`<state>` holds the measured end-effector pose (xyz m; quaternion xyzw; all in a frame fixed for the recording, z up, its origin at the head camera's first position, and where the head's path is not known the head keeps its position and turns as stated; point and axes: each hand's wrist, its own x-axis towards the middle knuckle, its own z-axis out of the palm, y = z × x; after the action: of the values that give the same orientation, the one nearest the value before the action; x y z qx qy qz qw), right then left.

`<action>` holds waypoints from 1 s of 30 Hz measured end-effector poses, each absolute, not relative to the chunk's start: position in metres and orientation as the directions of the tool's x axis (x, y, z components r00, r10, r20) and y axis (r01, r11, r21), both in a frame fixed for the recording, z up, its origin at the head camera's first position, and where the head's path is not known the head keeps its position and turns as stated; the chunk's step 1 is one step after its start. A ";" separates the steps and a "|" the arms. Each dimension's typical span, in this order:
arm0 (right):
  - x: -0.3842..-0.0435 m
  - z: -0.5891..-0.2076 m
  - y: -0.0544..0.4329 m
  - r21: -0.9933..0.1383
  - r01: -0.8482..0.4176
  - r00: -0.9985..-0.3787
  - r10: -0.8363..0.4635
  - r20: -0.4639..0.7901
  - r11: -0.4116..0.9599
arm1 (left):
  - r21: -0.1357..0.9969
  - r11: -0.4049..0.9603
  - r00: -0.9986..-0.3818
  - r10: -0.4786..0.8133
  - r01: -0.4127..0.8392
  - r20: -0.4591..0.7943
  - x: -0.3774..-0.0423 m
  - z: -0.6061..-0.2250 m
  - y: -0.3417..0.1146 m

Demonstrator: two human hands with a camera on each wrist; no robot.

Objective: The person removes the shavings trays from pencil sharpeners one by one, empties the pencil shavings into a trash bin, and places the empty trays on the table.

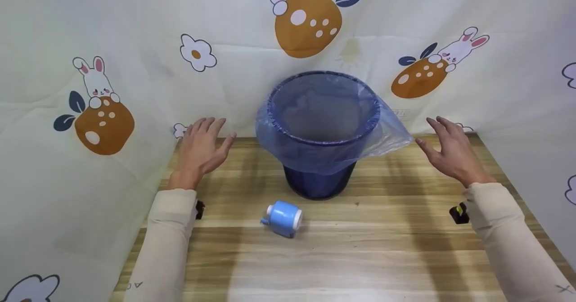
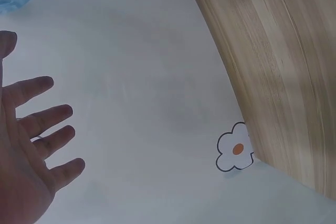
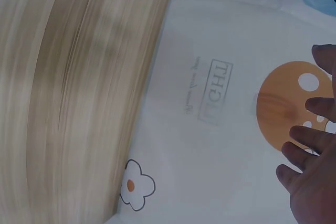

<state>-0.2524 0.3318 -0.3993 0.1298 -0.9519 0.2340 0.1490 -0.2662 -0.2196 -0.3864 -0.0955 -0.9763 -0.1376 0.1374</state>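
A dark blue mesh wastebasket [image 1: 310, 182] stands upright on the wooden table near the back wall. Over its rim is folded a translucent blue trash bag [image 1: 306, 153], which hangs round the upper part and flares to a point on the right. To the left of the basket is my left hand [image 1: 200, 146], fingers spread and holding nothing. My right hand [image 1: 452, 149] is on the other side, its fingers loosely extended, with the thumb close to the bag's pointed corner; whether they touch I cannot tell. Both wrist views show extended fingers with nothing in them.
A small light blue and white device [image 1: 284, 218] lies on the table [image 1: 342, 257] in front of the basket. Fabric printed with rabbits and flowers [image 1: 234, 90] walls in the back and both sides. Each wrist carries a small black strap piece, the right one [image 1: 460, 213] with a yellow mark.
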 end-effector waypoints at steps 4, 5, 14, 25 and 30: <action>-0.251 -0.399 0.327 -0.417 -0.315 -0.926 -0.180 0.333 0.852 | 0.256 0.938 -0.941 0.151 0.233 0.302 -0.266 -0.386 -0.218; -0.251 -0.399 0.326 -0.421 -0.315 -0.927 -0.181 0.328 0.851 | 0.257 0.938 -0.941 0.153 0.235 0.302 -0.266 -0.386 -0.218; -0.244 -0.403 0.318 -0.459 -0.311 -0.939 -0.194 0.283 0.832 | 0.275 0.930 -0.944 0.160 0.242 0.290 -0.261 -0.390 -0.213; -0.239 -0.406 0.308 -0.457 -0.347 -0.927 -0.226 0.299 0.819 | 0.328 0.904 -0.939 0.180 0.275 0.292 -0.256 -0.396 -0.207; -0.238 -0.412 0.305 -0.470 -0.387 -0.909 -0.244 0.337 0.793 | 0.336 0.895 -0.933 0.192 0.293 0.304 -0.252 -0.398 -0.203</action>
<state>-0.2383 0.3052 -0.4115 0.1684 -0.9378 0.2743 0.1304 -0.2523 -0.2035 -0.3980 -0.1258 -0.9644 -0.1913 0.1327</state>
